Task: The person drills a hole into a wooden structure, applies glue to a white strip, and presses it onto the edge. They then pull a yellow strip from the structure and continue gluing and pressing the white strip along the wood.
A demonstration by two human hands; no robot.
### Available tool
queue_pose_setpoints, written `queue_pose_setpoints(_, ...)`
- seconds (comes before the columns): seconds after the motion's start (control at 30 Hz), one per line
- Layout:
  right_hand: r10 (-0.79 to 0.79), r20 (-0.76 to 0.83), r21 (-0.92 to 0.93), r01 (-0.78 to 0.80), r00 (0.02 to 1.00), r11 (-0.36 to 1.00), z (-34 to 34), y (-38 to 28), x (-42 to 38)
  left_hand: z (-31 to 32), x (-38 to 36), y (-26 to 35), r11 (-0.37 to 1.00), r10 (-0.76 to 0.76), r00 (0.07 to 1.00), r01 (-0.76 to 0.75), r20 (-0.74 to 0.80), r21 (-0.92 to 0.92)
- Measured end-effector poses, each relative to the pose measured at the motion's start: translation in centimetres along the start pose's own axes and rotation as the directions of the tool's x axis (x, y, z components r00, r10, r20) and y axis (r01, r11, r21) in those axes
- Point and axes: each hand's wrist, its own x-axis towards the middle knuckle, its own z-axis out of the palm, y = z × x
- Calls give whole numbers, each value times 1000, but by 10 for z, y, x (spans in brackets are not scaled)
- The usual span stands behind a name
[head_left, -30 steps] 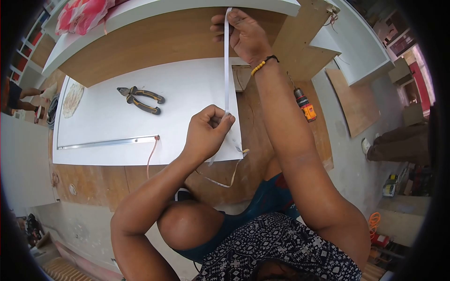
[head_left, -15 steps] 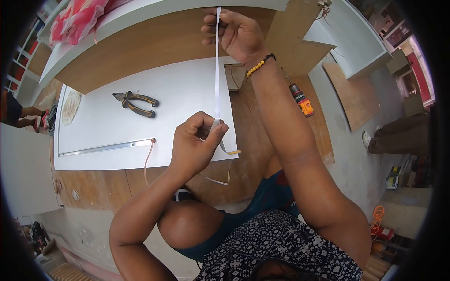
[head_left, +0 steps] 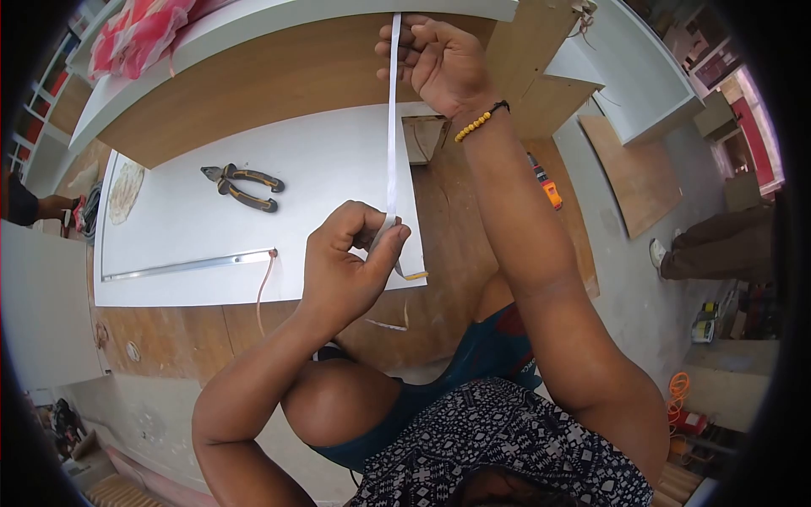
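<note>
A narrow white strip runs taut from the panel's front edge down to my left hand. My left hand pinches it between thumb and fingers, and its loose tail hangs below with a yellowish end. My right hand is up at the panel edge, palm turned upward, its fingers apart and passing behind the strip; whether they press on it is hard to see. Pliers with black and yellow handles lie on the white board, left of my hands. A metal channel with a copper-coloured wire lies near the board's front edge.
A cordless drill lies right of my right forearm, partly covered. The long cabinet panel spans the far side, a pink plastic bag on it. A loose wooden board and a person's leg are at right.
My right hand has shifted slightly right along the panel edge, its fingers looser around the strip. My left hand keeps its pinch. The drill is more covered by my forearm.
</note>
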Motion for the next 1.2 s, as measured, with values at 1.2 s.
queue_pose_setpoints(1.2,-55,188,-972,194,981,135,7,-65,-110,2,1,16,985,-8,1000,4,20,175)
